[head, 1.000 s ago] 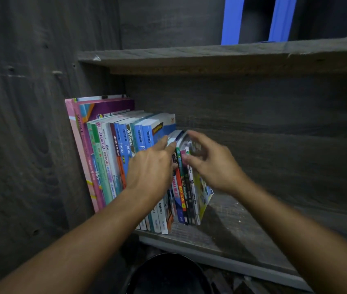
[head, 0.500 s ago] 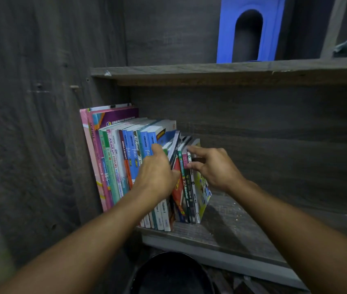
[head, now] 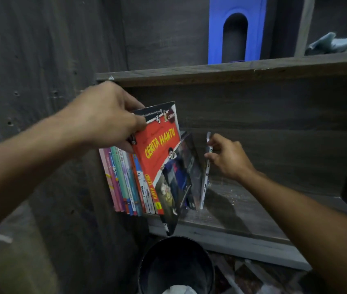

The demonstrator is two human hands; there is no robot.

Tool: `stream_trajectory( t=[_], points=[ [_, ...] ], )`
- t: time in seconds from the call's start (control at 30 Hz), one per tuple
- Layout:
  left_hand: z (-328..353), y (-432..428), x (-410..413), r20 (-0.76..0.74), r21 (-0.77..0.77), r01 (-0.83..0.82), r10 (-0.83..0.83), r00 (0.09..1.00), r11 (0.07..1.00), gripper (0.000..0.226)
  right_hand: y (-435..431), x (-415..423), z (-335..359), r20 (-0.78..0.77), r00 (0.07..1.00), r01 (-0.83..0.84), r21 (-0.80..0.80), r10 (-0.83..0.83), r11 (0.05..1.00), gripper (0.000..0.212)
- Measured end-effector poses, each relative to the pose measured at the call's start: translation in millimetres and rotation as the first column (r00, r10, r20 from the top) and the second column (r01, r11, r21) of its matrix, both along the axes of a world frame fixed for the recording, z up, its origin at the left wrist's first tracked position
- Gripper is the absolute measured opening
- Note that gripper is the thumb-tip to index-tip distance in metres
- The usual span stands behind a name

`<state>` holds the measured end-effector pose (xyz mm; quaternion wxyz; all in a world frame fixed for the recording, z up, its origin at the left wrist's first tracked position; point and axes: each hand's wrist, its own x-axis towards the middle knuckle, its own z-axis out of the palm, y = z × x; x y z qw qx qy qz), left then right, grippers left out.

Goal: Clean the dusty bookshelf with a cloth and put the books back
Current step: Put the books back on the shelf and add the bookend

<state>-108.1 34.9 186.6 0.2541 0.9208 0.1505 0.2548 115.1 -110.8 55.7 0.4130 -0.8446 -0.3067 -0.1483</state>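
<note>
The step looks like clearing the dusty shelf for wiping: the left hand pinches the red book by its top, tilted past the shelf's front edge near its left end, the right hand pinches a thin white book upright beside it, and both next need lifting clear.

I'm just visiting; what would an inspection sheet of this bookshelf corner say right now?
Surface: grey wooden lower shelf, pale dust specks on its bare part.
Job's things: red Cerita Hantu book, tilted; row of colourful upright books at the shelf's left end; thin white-spined book, upright, apart from the row; pale blue cloth on the upper shelf.
Clutter: blue plastic block above; black round bin below.
Hands: left hand grips the red book; right hand pinches the thin book.
Cables: nothing seen.
Surroundings: dark wood-grain side panel.
</note>
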Motion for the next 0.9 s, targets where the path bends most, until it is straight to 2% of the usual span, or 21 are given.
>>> stream_trajectory(
  t=[0.17,0.3,0.37,0.43,0.53,0.63,0.73,0.83,0.9],
  points=[
    [-22,-5,36,0.057,0.101,-0.023,0.017,0.998,0.995,0.034,-7,-1,-1,-0.02,1.0,0.006,0.013,-0.006,1.0,0.018],
    [-66,0,96,0.147,-0.053,-0.006,0.014,0.989,0.999,0.024,-9,3,-6,-0.05,0.999,-0.008,0.021,0.009,1.0,0.022],
    [-89,1,124,0.148,-0.035,-0.031,0.036,0.988,0.999,0.019,-9,2,-7,-0.082,0.994,-0.063,0.058,0.068,0.996,0.03],
    [-106,1,143,0.143,0.048,-0.035,0.027,0.989,0.998,0.029,-9,-1,-15,-0.146,0.976,-0.156,0.059,0.163,0.986,0.052],
    [-116,9,150,0.105,0.22,-0.019,-0.005,0.994,0.975,0.06,-3,-1,-39,-0.248,0.92,-0.305,0.035,0.303,0.952,0.108],
    [-115,23,152,0.041,0.377,0.047,-0.067,0.997,0.925,0.056,6,3,-65,-0.271,0.918,-0.285,0.064,0.291,0.956,0.133],
    [-119,29,160,0.051,0.403,0.072,-0.1,0.994,0.912,0.043,15,7,-92,-0.312,0.91,-0.278,0.031,0.273,0.96,0.131],
    [-127,30,167,0.105,0.377,0.045,-0.091,0.99,0.925,0.04,18,9,-114,-0.291,0.931,-0.249,-0.071,0.218,0.966,0.097],
    [-132,31,170,0.135,0.359,0.035,-0.089,0.987,0.933,0.039,19,13,-125,-0.309,0.93,-0.23,-0.066,0.2,0.971,0.077]
  ],
)
